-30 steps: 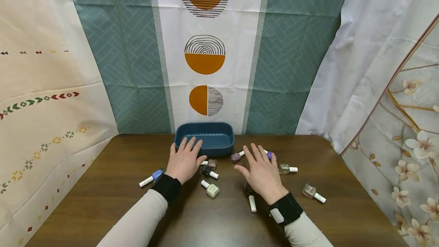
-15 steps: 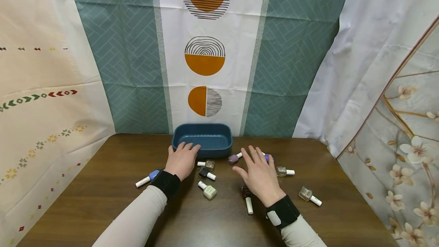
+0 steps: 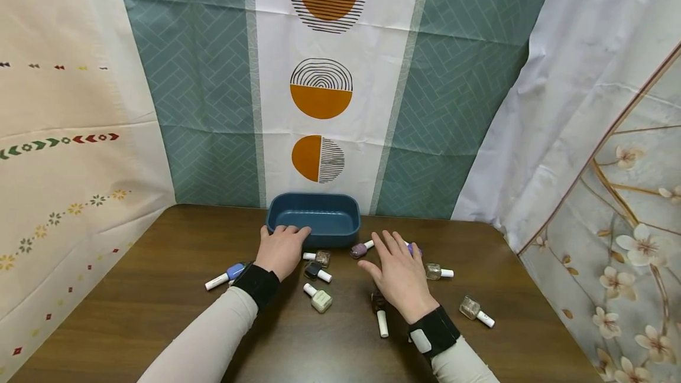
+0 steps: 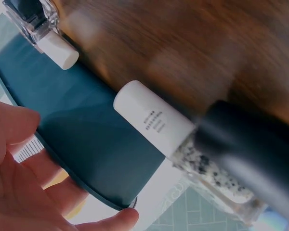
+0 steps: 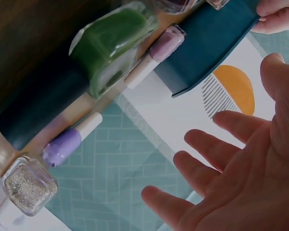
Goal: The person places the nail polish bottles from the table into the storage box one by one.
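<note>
My left hand (image 3: 280, 253) is at the front left of a blue tray (image 3: 340, 235), fingers bent over its rim. In the left wrist view the thumb lies across the front wall, with the fingers beyond the rim, gripping it. My right hand (image 3: 399, 279) hovers palm down above several nail polish bottles, fingers spread, holding nothing. Near it are a mauve bottle (image 3: 359, 250), a dark bottle (image 3: 378, 301), a silver glitter bottle (image 3: 433, 271), a purple bottle (image 5: 62, 147) and a green bottle (image 5: 113, 45). A speckled bottle (image 4: 212, 168) lies close to the left wrist.
Between the hands lie a brown glitter bottle (image 3: 322, 258), a black bottle (image 3: 314, 269) and a pale green bottle (image 3: 321, 300). A blue bottle (image 3: 235, 270) is left; another glitter bottle (image 3: 470, 307) is right. Patterned cloth (image 3: 207, 164) hangs behind the wooden table (image 3: 133, 306).
My left hand's fingers have gone from stretched above the tray to bent over its rim. The right hand stays spread above the bottles. The head view has shifted slightly.
</note>
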Motion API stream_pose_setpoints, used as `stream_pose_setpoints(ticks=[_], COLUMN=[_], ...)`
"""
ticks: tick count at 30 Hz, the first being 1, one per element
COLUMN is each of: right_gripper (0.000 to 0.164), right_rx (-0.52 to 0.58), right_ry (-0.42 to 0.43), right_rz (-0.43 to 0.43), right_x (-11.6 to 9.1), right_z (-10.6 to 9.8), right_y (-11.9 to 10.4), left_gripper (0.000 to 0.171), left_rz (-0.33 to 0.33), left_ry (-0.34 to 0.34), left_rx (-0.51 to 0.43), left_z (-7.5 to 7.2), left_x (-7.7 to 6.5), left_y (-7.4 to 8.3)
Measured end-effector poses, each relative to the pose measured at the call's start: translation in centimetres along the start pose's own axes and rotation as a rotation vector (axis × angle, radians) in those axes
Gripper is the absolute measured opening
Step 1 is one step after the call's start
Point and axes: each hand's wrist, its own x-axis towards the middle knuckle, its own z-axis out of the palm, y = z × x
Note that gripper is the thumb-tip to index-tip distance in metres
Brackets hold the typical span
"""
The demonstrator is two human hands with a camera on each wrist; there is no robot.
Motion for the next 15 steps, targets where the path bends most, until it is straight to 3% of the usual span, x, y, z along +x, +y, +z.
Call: stream_pose_setpoints(ticks=[9, 15], right_gripper=[0.070, 0.061], right_rx=[0.011, 0.013], right_ry=[0.012, 0.021], right_rz=[-0.089, -0.193], right_x=[1.8, 3.6], right_z=[0.2, 0.8], right_y=[0.1, 0.3], left_gripper=[0.036, 0.037], left_rz=[0.016, 0.035], left_ry=[0.035, 0.059], left_rx=[0.012, -0.003], left_z=[0.3, 0.7], left_x=[0.1, 0.0], left_y=[0.9, 1.5])
